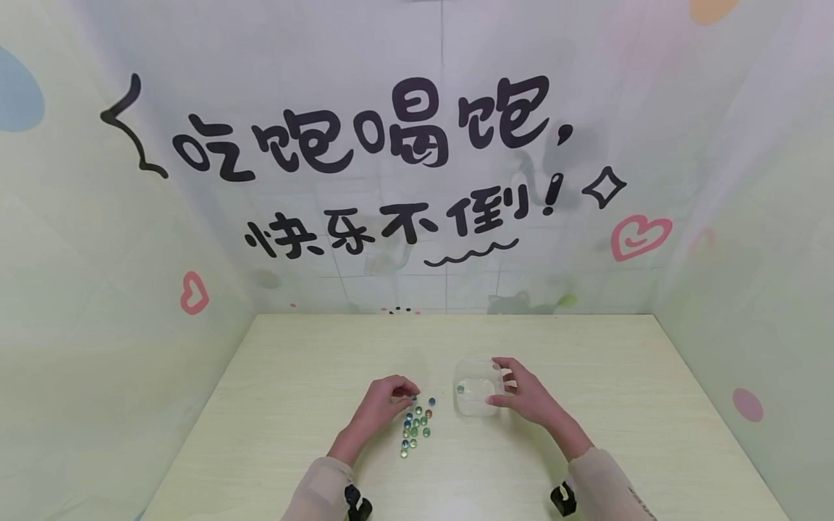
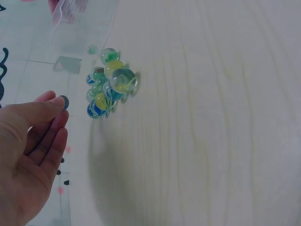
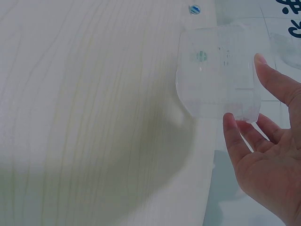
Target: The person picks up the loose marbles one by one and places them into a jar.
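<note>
My left hand (image 1: 383,400) pinches a dark bluish glass marble (image 2: 66,102) between thumb and fingertips, just above the far end of a cluster of marbles. Several clear glass marbles (image 1: 414,432) with green, yellow, blue and reddish swirls lie loosely grouped on the table beside that hand. My right hand (image 1: 529,399) grips a clear plastic box (image 1: 478,409) by its right side, thumb on one edge and fingers on another. Inside the box lies one green marble (image 3: 201,56), toward its left side.
A pale wood-grain table (image 1: 287,362) carries everything. A blue marble (image 1: 432,401) sits a little apart, between the cluster and the box. Printed cloth walls with black lettering (image 1: 417,137) close off the table's back and sides.
</note>
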Demonstrator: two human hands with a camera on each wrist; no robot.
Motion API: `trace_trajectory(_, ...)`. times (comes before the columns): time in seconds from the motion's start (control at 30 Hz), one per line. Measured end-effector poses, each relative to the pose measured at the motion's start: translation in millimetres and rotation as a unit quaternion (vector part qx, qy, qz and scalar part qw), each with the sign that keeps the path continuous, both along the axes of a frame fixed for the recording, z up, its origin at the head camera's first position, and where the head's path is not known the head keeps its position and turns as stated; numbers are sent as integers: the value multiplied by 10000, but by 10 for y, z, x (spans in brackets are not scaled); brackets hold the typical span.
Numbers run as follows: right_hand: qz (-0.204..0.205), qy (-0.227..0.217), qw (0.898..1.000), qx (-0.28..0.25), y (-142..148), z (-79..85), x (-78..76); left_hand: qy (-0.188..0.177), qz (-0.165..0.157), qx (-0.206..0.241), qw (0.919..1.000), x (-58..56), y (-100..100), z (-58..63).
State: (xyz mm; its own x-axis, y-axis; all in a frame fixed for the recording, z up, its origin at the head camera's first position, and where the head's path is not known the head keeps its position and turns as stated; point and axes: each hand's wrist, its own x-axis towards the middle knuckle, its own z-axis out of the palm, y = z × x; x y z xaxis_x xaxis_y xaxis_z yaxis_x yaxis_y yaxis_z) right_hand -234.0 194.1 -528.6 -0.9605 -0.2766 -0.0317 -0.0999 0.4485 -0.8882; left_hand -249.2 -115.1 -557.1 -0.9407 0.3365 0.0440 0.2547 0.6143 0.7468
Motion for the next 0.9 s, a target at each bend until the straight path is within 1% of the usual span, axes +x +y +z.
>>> trace_trajectory(0.17, 29, 42, 10000, 4, 3, -3, -1, 54, -59, -10, 10000, 12, 19, 46)
trace_trajectory(0.6, 36, 63, 10000, -49, 3, -23, -8, 53, -38, 3, 10000, 27, 65, 108)
trace_trajectory(0.9, 25, 64, 10000, 33, -2, -41, -21, 210, -114, 14, 9997, 29, 111, 149)
